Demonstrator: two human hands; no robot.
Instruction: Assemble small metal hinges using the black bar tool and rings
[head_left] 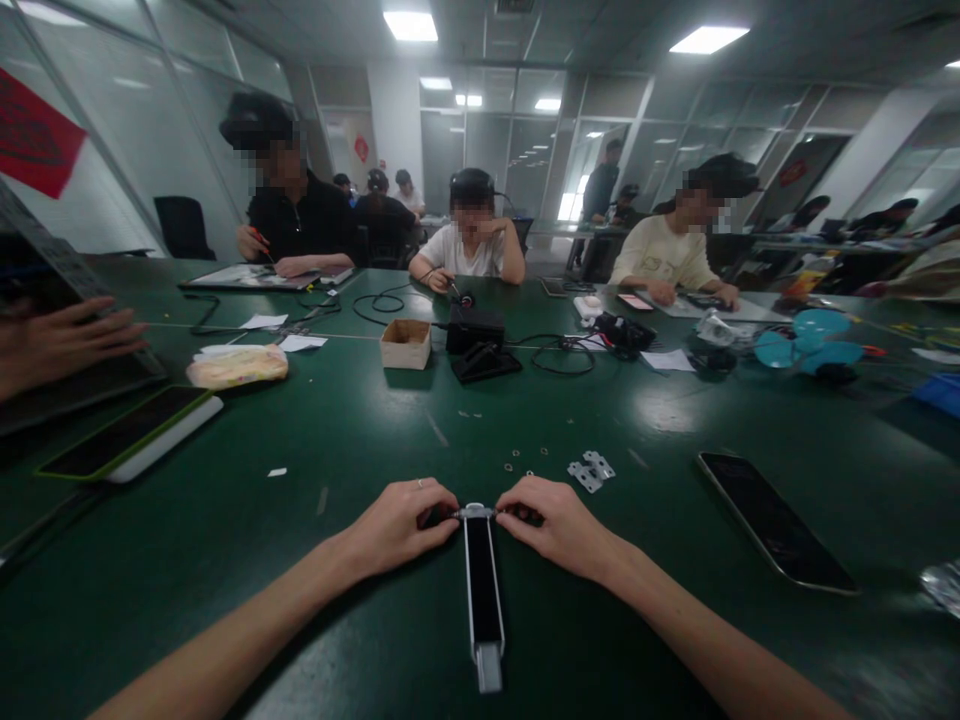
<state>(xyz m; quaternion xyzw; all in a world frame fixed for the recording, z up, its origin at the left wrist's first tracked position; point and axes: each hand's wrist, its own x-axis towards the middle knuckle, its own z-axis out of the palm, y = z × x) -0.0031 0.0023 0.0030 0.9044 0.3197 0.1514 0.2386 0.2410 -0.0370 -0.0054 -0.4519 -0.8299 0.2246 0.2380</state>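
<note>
A long, narrow device with a black face and white edges (484, 585) lies on the green table, pointing toward me, with a pale tab (489, 668) at its near end. Across its far end runs a small grey metal crosspiece (475, 512). My left hand (401, 520) pinches the left end of that crosspiece between thumb and fingers. On the opposite side, my right hand (551, 525) is closed in a pinch at the right end. The fingertips cover both ends of the crosspiece. Just beyond my right hand lie grey metal brackets (591, 470) and several small rings (516, 454).
A phone (776, 520) lies at right, a green-edged tablet (127, 435) at left. Farther back are a small open box (406, 345), a black device (476, 335), cables and blue fan blades (810, 340). Another person's hand (67, 340) touches a dark panel at left. People sit opposite.
</note>
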